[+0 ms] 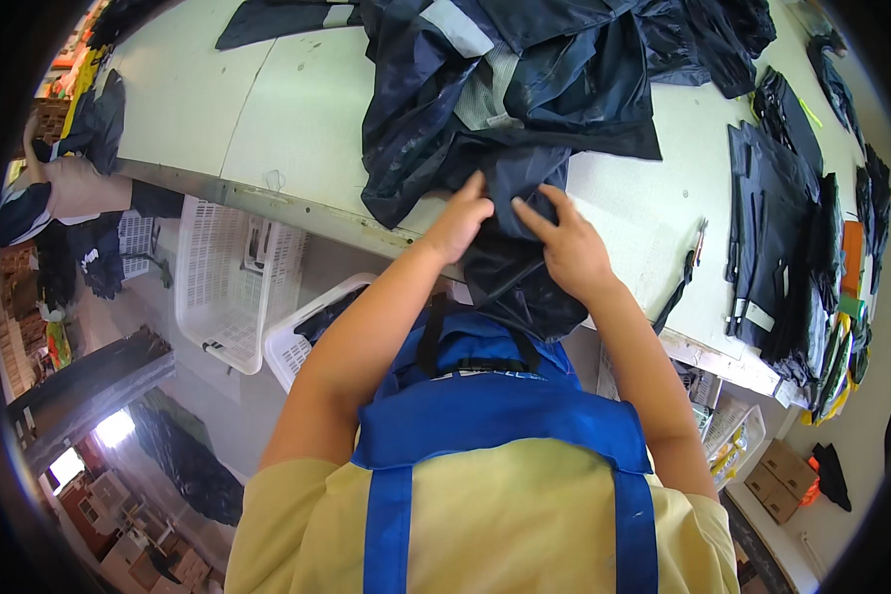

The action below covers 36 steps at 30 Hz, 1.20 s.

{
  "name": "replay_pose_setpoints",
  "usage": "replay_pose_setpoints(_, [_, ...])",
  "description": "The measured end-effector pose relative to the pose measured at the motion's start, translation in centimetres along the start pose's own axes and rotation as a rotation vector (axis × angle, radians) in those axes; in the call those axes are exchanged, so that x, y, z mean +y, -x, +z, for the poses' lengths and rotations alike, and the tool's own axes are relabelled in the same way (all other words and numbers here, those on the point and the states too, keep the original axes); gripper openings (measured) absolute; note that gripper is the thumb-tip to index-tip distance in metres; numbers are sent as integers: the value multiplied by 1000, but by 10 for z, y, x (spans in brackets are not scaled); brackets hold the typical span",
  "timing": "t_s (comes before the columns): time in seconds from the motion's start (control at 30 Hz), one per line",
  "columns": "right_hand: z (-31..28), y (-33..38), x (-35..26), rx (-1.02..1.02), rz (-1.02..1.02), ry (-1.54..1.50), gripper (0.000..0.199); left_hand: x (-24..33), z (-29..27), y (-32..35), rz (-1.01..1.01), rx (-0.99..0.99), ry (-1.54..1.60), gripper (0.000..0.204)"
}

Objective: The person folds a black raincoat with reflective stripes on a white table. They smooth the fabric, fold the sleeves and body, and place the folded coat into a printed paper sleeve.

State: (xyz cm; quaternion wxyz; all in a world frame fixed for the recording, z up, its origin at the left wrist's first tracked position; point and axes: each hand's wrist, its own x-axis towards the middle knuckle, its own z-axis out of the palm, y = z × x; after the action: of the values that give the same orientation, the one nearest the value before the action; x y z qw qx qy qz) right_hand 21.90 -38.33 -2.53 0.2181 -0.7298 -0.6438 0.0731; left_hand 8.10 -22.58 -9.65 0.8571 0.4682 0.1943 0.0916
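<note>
A dark navy jacket [406, 139] with a pale grey strip and light mesh lining lies bunched on the white table, its near part hanging over the front edge toward my apron [505, 421]. My left hand [455, 223] pinches a fold of the jacket between thumb and fingers, near the table edge. Just to the right, my right hand [572, 247] rests on the same dark cloth, two fingers stretched out and spread apart. The fabric between both hands is creased, and parts of the fingertips are hidden in it.
More dark garments [708, 45] lie at the table's [307, 99] far side; a folded stack [772, 218] is at right. A slim pointed tool [698, 246] lies near the right edge. White plastic crates [223, 282] stand below left. Another person's arm [35, 148] shows far left.
</note>
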Motion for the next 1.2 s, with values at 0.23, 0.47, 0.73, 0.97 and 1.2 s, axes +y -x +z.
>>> replay_pose_setpoints(0.23, [6, -3, 7, -416, 102, 78, 69, 36, 15, 9, 135, 505, -749, 65])
replay_pose_setpoints(0.47, [-18, 26, 36, -163, 140, -304, 60, -14, 15, 26, 346, -17, -1681, 61])
replay_pose_setpoints(0.73, [-1, 19, 37, -235, -169, -260, 36, -14, 7, 28, 378, -130, -1668, 58])
replay_pose_setpoints(0.97, [27, 0, 18, -275, 632, -84, 48, 37, 11, 46, 293, 363, -749, 24])
replay_pose_setpoints(1.2, [22, -9, 18, -201, 667, -70, 45, -13, 60, 68, 564, 143, -1483, 31])
